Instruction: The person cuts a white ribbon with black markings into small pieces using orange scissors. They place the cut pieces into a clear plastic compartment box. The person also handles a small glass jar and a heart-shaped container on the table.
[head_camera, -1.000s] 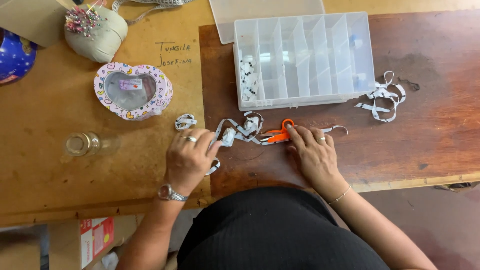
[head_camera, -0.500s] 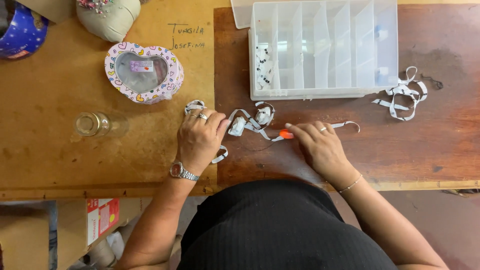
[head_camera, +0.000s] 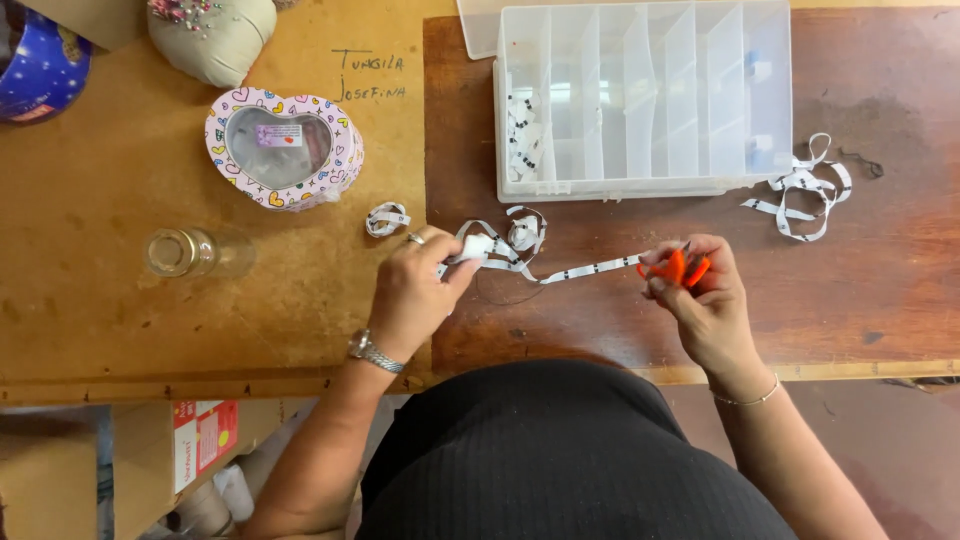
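A white ribbon (head_camera: 590, 268) with small dark marks runs taut between the two hands, just above the table's near edge. Its left end bunches into loops (head_camera: 520, 232) beside the left fingertips; its right end reaches the right fingers. The left hand (head_camera: 415, 295) is closed, thumb and fingers pinching the ribbon's white end just beyond its knuckles. It wears a ring and a metal watch (head_camera: 375, 352). The right hand (head_camera: 705, 300) is curled shut around small orange scissors (head_camera: 675, 268), whose handles show between its fingers; the blades meet the ribbon at the fingertips, but whether they are parted I cannot tell. A thin bracelet circles that wrist.

Beyond the left fingers lies a short curl of ribbon (head_camera: 386, 219), and farther off a heart-shaped tin (head_camera: 285, 147) with a clear lid window. Left of that hand lies a clear glass jar (head_camera: 192, 252) on its side. Beyond the right fingers sits a clear plastic divider box (head_camera: 645, 95), one compartment holding ribbon pieces. To the right of it lies a loose ribbon tangle (head_camera: 805, 190).

The surface is two joined tables: a pale worn one (head_camera: 100, 300) on the left, with handwriting on it, and a dark reddish one (head_camera: 880, 290) on the right. A pincushion (head_camera: 212, 35) and a blue tin (head_camera: 40, 70) sit at the far left corner. Under the table edge stands a cardboard box (head_camera: 180, 450).
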